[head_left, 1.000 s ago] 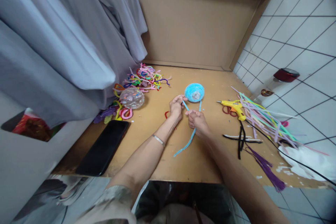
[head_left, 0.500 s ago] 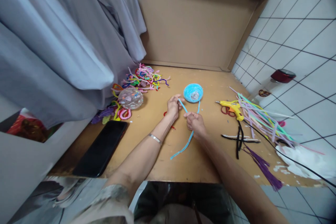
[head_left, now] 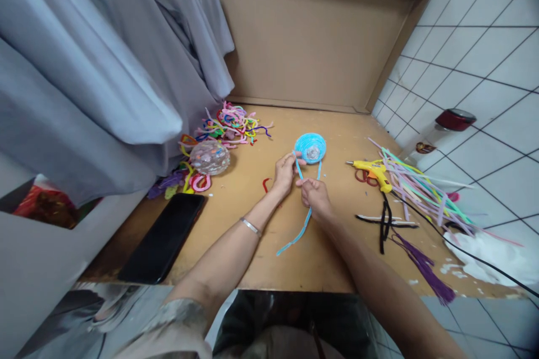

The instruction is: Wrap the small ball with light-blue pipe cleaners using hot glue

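Observation:
My left hand pinches the upper end of a light blue pipe cleaner, close to the left edge of a blue coiled disc with a silvery middle. Closed lower down on the same strand is my right hand, and the loose tail curves below it toward me. Another stretch of blue runs from the disc's lower right down behind my right hand; whether it joins the held strand is hidden. A small red piece lies beside my left wrist.
At left are a phone, a clear faceted ball and a heap of coloured pipe cleaners. To the right lie a yellow glue gun, pastel pipe cleaners, black pieces and a purple tassel. A cardboard panel stands behind.
My left hand has moved right and slightly up, bringing its end of the blue pipe cleaner to the disc's edge. My right hand has barely moved.

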{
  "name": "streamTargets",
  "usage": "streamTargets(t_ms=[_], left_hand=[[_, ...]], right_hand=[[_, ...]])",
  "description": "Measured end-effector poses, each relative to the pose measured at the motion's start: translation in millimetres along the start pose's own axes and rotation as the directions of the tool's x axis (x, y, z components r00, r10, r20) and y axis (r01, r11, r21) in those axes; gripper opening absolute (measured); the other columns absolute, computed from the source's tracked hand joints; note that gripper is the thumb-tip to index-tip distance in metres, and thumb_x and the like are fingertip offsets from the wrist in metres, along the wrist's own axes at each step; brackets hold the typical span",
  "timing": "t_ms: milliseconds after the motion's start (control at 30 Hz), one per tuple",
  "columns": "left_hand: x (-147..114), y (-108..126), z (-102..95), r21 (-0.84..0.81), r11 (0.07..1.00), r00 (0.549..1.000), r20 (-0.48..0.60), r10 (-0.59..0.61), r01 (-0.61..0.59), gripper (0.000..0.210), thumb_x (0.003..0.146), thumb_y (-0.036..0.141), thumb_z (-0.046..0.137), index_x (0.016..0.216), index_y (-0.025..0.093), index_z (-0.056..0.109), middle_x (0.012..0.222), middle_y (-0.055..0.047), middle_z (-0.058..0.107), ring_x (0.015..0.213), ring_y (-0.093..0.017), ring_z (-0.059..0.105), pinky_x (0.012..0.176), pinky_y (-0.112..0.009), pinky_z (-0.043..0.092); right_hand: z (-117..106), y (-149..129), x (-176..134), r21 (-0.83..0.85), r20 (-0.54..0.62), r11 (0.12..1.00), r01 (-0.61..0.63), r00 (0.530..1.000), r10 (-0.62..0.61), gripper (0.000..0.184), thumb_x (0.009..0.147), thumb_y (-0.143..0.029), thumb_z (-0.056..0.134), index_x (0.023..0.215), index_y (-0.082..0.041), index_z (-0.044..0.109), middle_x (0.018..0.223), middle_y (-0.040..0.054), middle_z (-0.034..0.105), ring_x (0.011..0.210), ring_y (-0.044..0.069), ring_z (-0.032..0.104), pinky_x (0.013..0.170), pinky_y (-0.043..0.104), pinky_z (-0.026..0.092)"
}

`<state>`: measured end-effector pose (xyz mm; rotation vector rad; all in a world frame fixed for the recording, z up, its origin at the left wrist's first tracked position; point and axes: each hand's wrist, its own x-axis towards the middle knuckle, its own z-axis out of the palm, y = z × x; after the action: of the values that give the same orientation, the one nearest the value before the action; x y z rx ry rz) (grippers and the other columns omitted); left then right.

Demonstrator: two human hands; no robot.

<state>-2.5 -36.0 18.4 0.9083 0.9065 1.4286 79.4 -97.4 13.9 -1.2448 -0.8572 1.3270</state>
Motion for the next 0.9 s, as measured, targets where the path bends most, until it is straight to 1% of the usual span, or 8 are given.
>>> streamTargets(t_ms=[133, 233, 533, 600, 800, 900], left_hand=[[1.2, -1.6, 0.4, 0.009, 0.998, 0.998, -0.011, 0.069, -0.069, 0.017, 0.086, 0.027, 0.054, 0.084, 0.014, 0.065, 0.054, 0.004, 0.056, 0.045, -0.007, 0.038, 0.047, -0.019, 0.031], [1.5, -1.4, -0.3, 0.007, 0.997, 0.996, -0.019, 0.083, -0.083, 0.017, 0.088, 0.029, 0.056, 0.083, 0.015, 0.065, 0.053, 0.006, 0.050, 0.045, -0.006, 0.036, 0.048, -0.019, 0.030], [0.8, -3.2, 0.9, -0.031, 0.999, 1.000, 0.011, 0.006, -0.005, 0.018, 0.088, 0.034, 0.060, 0.084, 0.016, 0.063, 0.058, 0.006, 0.049, 0.043, -0.005, 0.033, 0.043, -0.018, 0.026], [1.7, -4.5, 0.4, -0.019, 1.000, 1.000, 0.010, 0.020, -0.019, 0.017, 0.088, 0.033, 0.061, 0.083, 0.016, 0.063, 0.058, 0.006, 0.048, 0.044, -0.006, 0.034, 0.044, -0.018, 0.027], [3.8, -5.3, -0.2, 0.006, 0.993, 0.993, 0.002, 0.122, -0.122, 0.018, 0.090, 0.025, 0.056, 0.076, 0.015, 0.063, 0.054, 0.005, 0.043, 0.049, -0.007, 0.036, 0.048, -0.018, 0.028], [5.7, -6.3, 2.6, -0.016, 0.996, 0.996, -0.022, 0.087, -0.087, 0.019, 0.090, 0.025, 0.055, 0.075, 0.015, 0.061, 0.050, 0.007, 0.037, 0.045, -0.006, 0.030, 0.046, -0.018, 0.024]], right_hand=[[-0.4, 2.9, 1.3, -0.013, 0.024, 1.000, 0.009, 1.000, -0.009, 0.016, 0.069, -0.034, 0.060, 0.065, -0.019, 0.056, 0.033, -0.0141, 0.027, 0.030, 0.003, 0.017, 0.034, 0.018, 0.013], [-0.6, 4.5, 1.5, -0.017, 0.037, 1.000, 0.017, 0.999, -0.016, 0.018, 0.068, -0.036, 0.061, 0.065, -0.019, 0.056, 0.033, -0.0144, 0.027, 0.031, 0.002, 0.017, 0.035, 0.018, 0.012], [1.9, 2.2, -0.8, -0.016, 0.003, 1.000, 0.012, 1.000, -0.011, 0.013, 0.067, -0.031, 0.057, 0.064, -0.019, 0.056, 0.033, -0.0146, 0.027, 0.031, 0.003, 0.016, 0.035, 0.019, 0.012], [1.9, 2.0, -0.8, -0.026, 0.003, 1.000, 0.006, 1.000, -0.006, 0.012, 0.066, -0.032, 0.058, 0.064, -0.019, 0.056, 0.033, -0.0145, 0.027, 0.031, 0.003, 0.017, 0.035, 0.019, 0.012], [1.7, 2.9, -1.3, -0.039, 0.036, 0.999, 0.035, 0.999, -0.034, 0.016, 0.065, -0.035, 0.061, 0.064, -0.020, 0.057, 0.034, -0.0139, 0.028, 0.032, 0.003, 0.017, 0.036, 0.020, 0.012], [2.0, 3.7, -2.1, -0.049, 0.059, 0.998, 0.038, 0.998, -0.035, 0.016, 0.069, -0.034, 0.060, 0.064, -0.020, 0.056, 0.035, -0.0135, 0.028, 0.033, 0.004, 0.017, 0.036, 0.020, 0.013]])
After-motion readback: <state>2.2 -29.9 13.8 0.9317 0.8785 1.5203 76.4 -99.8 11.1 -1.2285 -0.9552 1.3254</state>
